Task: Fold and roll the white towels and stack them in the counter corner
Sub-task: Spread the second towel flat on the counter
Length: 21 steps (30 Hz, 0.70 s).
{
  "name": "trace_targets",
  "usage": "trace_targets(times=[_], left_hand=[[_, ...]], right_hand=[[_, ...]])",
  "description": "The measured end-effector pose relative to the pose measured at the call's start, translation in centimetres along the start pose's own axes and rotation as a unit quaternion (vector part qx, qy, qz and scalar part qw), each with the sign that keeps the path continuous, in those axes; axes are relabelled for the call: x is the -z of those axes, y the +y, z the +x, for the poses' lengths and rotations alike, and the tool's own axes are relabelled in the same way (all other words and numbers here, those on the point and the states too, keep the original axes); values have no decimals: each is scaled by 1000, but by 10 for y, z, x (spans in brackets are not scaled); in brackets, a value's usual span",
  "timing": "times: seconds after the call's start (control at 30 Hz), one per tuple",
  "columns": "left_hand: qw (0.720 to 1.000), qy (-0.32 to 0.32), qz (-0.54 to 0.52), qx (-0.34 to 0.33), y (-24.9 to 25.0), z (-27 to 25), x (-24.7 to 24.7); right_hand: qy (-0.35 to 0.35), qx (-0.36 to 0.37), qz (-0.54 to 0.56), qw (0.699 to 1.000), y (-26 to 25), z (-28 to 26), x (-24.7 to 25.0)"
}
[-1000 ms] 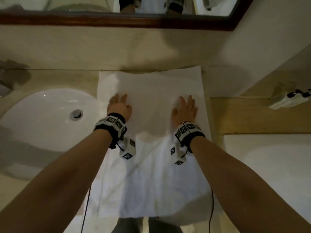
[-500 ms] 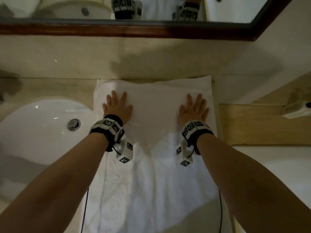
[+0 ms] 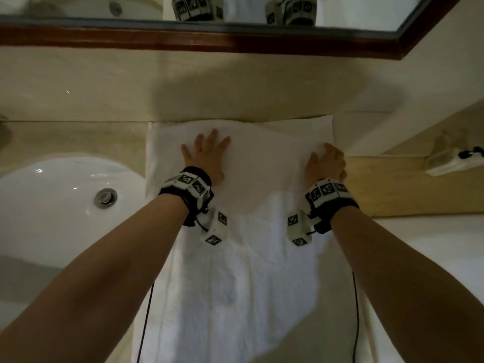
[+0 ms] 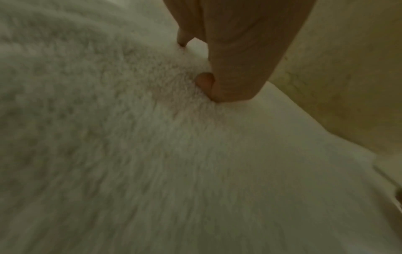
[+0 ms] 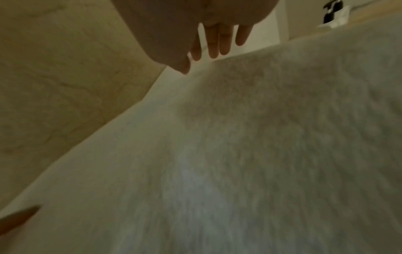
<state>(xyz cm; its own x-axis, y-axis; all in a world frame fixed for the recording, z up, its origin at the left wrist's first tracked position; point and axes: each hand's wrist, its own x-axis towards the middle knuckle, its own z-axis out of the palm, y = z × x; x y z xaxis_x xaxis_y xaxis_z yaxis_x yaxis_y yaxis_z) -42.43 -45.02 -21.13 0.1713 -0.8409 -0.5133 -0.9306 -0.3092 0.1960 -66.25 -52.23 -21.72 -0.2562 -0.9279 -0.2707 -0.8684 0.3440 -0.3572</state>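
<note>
The white towel [image 3: 251,258] lies directly under our fingers, spread on the counter [image 3: 78,137] with its far short edge against the wall [image 3: 235,82] and its long axis running from that wall back toward our body. Our left hand [image 3: 207,155] rests flat on the far part of the towel, the fingers straight and spread apart, pressing on the cloth and holding nothing. Our right hand [image 3: 326,163] is at the right long edge of the towel. In the head view its fingers look bent downward at that edge, but the right wrist view shows them rather straight and a little apart, so we cannot tell whether they hold the edge or only touch it. Both hands are at about the same distance from the wall, so neither is clearly nearer to the far edge. We judge that the fold or the roll must go along the long axis, so the far end just beyond our fingertips is the part that matters. Further out, the sink [image 3: 52,205] is at the left of the towel, the wooden ledge [image 3: 406,187] at the right, and the mirror frame [image 3: 235,43] is above the wall.
</note>
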Motion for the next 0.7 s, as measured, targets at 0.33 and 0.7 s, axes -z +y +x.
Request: trace_targets(times=[0.33,0.7], left_hand=[[963,25,-26,-266,113,-42,-31],[961,-72,-94,-249,198,9,-24]], right_hand=[[-31,-13,-36,999,12,18,26],[-101,-87,-73,988,92,-55,41]])
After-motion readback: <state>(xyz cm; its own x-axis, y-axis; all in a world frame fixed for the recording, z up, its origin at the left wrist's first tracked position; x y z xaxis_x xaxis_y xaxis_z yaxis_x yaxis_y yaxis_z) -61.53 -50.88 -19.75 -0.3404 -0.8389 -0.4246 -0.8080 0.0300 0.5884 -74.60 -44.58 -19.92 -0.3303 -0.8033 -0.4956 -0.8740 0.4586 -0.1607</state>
